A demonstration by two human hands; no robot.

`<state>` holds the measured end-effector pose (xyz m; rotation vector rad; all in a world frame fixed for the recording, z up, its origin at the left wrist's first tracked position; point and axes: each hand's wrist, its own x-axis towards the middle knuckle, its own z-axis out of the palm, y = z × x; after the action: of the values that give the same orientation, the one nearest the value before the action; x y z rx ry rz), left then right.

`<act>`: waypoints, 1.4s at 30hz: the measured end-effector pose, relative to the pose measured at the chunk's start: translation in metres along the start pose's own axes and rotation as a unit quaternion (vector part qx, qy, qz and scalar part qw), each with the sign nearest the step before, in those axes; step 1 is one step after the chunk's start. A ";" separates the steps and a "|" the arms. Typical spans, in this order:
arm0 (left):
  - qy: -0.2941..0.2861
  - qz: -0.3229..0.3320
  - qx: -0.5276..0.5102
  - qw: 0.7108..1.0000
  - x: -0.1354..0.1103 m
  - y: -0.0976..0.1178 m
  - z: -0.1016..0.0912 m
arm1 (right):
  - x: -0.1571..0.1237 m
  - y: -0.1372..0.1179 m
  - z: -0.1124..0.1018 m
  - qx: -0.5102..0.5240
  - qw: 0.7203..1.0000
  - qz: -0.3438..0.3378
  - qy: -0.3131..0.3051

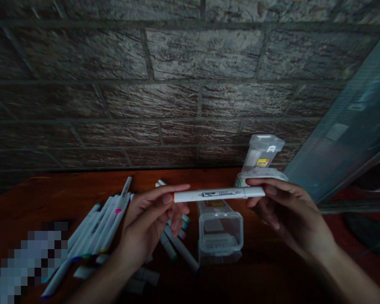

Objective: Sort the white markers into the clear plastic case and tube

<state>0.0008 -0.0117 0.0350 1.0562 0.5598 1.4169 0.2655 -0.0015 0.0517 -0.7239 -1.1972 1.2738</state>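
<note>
I hold a white marker (220,194) level in front of me, above a reddish-brown table (50,194). My left hand (148,221) pinches its left end with thumb and fingertips. My right hand (283,211) grips its right end, thumb on top. The marker carries a dark printed label at mid-length. Below it lies a clear plastic marker box (220,232) on its side, open end toward me.
Several white markers (98,230) with coloured caps lie scattered at the left and under my left hand. A second clear box (262,154) stands upright near the brick wall (177,84). A glass pane (345,131) leans at the right. A blurred patch covers the lower left corner.
</note>
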 end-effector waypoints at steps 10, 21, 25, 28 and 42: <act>0.035 0.005 0.045 0.998 0.001 -0.004 -0.003 | 0.001 0.005 0.000 -0.011 0.999 -0.024 -0.024; 0.024 -0.005 0.015 1.000 0.003 0.000 0.000 | 0.001 0.003 0.000 0.005 1.000 -0.013 -0.019; 0.014 -0.003 0.012 1.000 0.002 0.002 0.000 | 0.001 0.002 0.001 0.015 1.000 -0.001 -0.011; 0.013 -0.001 0.007 1.000 0.001 0.001 0.000 | 0.001 0.000 0.002 0.022 1.000 0.008 -0.007; 0.045 0.042 0.205 0.977 -0.004 -0.007 0.001 | 0.000 0.010 -0.002 -0.075 0.996 -0.045 -0.013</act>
<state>0.0050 -0.0146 0.0284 1.3584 0.9100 1.4629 0.2641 0.0012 0.0421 -0.7563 -1.3434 1.1313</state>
